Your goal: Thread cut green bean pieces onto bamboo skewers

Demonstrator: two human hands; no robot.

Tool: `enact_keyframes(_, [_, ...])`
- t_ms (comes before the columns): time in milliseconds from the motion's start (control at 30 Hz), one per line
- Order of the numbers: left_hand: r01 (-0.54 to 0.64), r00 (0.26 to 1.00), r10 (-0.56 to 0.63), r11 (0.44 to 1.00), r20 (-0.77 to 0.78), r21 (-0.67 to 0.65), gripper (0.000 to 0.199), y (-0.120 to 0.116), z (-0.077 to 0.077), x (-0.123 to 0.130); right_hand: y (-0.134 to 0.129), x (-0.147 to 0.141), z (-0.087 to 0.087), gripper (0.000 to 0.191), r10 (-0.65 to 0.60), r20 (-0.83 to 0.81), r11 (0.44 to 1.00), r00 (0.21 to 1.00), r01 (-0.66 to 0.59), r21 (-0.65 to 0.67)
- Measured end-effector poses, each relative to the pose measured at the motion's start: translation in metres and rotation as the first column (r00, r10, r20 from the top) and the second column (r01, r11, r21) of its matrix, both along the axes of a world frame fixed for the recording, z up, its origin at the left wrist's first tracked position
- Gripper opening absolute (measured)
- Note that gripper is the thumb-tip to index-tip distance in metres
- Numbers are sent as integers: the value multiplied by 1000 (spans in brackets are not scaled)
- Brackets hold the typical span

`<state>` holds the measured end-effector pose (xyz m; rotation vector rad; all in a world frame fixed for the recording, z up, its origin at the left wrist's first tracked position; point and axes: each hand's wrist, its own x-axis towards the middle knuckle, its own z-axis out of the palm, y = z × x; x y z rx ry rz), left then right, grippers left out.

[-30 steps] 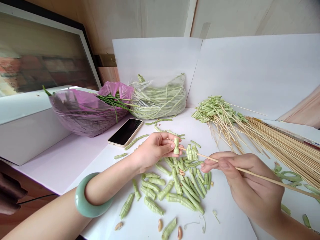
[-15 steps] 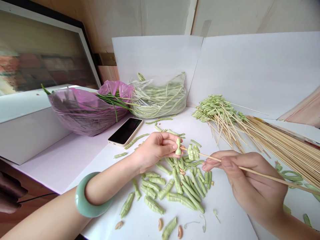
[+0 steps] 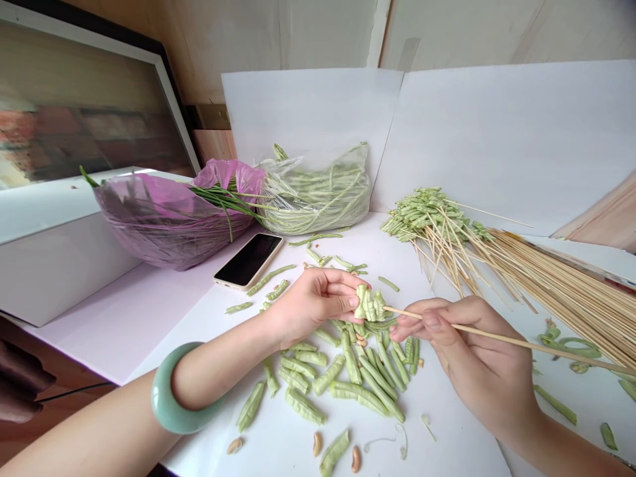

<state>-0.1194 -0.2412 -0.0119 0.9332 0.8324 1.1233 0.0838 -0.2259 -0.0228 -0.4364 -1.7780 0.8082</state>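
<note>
My left hand, with a pale green bangle on its wrist, pinches a short green bean piece at the tip end of a bamboo skewer. More bean pieces sit pressed against it on the same stick, threaded crosswise. My right hand grips the skewer between thumb and fingers, just right of those pieces. The skewer's tip is hidden by the bean and my left fingers. Below both hands, cut bean pieces lie scattered on the white paper.
Behind my hands are a purple bag of green stalks, a clear bag of long beans and a phone. Filled skewers are piled at the back right beside bare sticks. Loose brown seeds lie in front.
The piece in my left hand has slid along the skewer and now meets the others. My right hand has moved left with the stick.
</note>
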Motion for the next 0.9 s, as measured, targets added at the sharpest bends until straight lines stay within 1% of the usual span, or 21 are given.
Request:
enact_keyframes(133, [29,999,-29,999,-26,13,35,0,-1,0,1,1,-3,13,21,-44,992,999,-26,-121])
enact_keyframes(200, [50,996,-48,998,-71,37,34,1,0,-2,2,1,-3,14,18,-73,983,997,-31,-179])
enact_keyframes(267, [91,982,-73,991,-177,94,31,2,3,-5,1,2,0,17,-14,-97,977,995,-7,-212])
enact_keyframes(300, [112,962,-73,984,-263,137,29,3,5,-7,1,2,2,19,-36,-105,977,994,12,-214])
enact_keyframes(333, [134,926,-54,973,-375,189,27,3,8,-9,1,3,6,21,-55,-118,977,991,29,-211])
enact_keyframes(367, [164,864,-18,955,-504,248,25,4,11,-12,1,3,9,22,-67,-134,978,989,39,-205])
enact_keyframes(400, [199,775,42,931,-631,306,23,5,14,-16,1,4,13,22,-72,-149,979,986,42,-198])
enact_keyframes(433, [255,661,106,899,-743,355,20,6,17,-20,2,4,16,22,-73,-162,981,984,41,-192])
enact_keyframes(467, [325,544,160,865,-824,383,16,6,19,-24,2,4,19,23,-72,-174,981,982,38,-191])
enact_keyframes(500, [404,446,192,829,-874,388,13,7,22,-29,3,4,20,23,-73,-179,980,981,37,-197])
enact_keyframes(533, [479,377,198,795,-905,373,11,7,23,-32,3,4,21,24,-80,-178,977,981,42,-207])
enact_keyframes(567, [542,331,185,765,-925,347,10,8,25,-36,4,4,21,25,-85,-175,975,981,46,-217])
enact_keyframes(600, [591,304,153,744,-940,312,11,8,25,-38,4,3,21,26,-87,-173,972,981,45,-229])
enact_keyframes(667, [643,270,72,729,-960,235,17,7,25,-41,4,3,19,25,-71,-166,970,984,29,-241])
enact_keyframes(733, [648,246,29,738,-969,186,24,7,24,-41,4,3,17,24,-50,-154,969,987,11,-246])
enact_keyframes(767, [643,241,29,744,-970,182,26,7,23,-40,4,3,17,24,-44,-149,968,988,5,-250])
enact_keyframes(833, [616,253,73,757,-965,219,24,7,23,-38,4,3,17,24,-42,-151,966,988,2,-257])
enact_keyframes(900, [525,314,133,801,-940,289,16,7,23,-35,5,4,16,24,-57,-162,968,985,15,-252])
